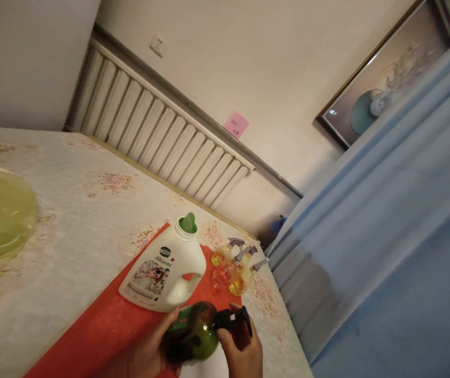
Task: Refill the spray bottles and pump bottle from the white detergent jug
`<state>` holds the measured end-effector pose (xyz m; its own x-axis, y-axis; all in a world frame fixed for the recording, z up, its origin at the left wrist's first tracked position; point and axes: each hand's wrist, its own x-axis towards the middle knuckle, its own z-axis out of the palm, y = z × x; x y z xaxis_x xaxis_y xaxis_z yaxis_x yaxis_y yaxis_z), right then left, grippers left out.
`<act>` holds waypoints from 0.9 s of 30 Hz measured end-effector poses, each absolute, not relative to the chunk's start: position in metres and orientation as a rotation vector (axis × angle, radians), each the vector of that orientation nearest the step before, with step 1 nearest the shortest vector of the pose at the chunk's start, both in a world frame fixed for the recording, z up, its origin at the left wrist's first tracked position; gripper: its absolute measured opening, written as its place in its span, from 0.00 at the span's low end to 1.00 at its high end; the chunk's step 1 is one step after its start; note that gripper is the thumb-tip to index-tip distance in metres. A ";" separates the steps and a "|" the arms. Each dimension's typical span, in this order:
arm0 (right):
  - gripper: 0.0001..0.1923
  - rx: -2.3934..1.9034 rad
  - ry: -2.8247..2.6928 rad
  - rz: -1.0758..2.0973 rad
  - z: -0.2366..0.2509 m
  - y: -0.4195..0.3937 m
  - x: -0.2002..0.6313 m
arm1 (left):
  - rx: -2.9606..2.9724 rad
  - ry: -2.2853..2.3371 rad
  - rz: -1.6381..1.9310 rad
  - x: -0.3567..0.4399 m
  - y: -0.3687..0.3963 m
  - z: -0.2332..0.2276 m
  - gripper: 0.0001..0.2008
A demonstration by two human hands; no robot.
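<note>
A dark green pump bottle (pixel 199 336) lies tilted between my two hands at the bottom of the head view. My left hand (pixel 149 346) is closed around its body, by the green label. On the right, my right hand (pixel 242 346) grips the black pump head (pixel 230 318) with thumb and fingers. Just beyond stands a white detergent jug (pixel 165 270) with an uncapped mouth and a green spout inside. Several small clear spray bottles (pixel 225 273) with grey triggers, holding yellow or reddish liquid, stand to the right of the jug.
A red cloth or sheet (pixel 102 336) lies under the jug on the flowered tablecloth (pixel 71 210). A yellow translucent basin (pixel 2 210) sits at the left edge. Behind the table are a radiator (pixel 157 121) and wall; a blue curtain (pixel 386 210) hangs at right.
</note>
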<state>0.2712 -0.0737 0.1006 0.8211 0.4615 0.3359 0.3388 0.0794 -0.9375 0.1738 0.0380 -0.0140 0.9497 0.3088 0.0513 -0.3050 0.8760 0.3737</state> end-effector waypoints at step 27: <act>0.22 -1.554 -0.713 0.117 0.100 -0.079 0.272 | 0.446 0.005 0.281 0.171 0.039 -0.011 0.30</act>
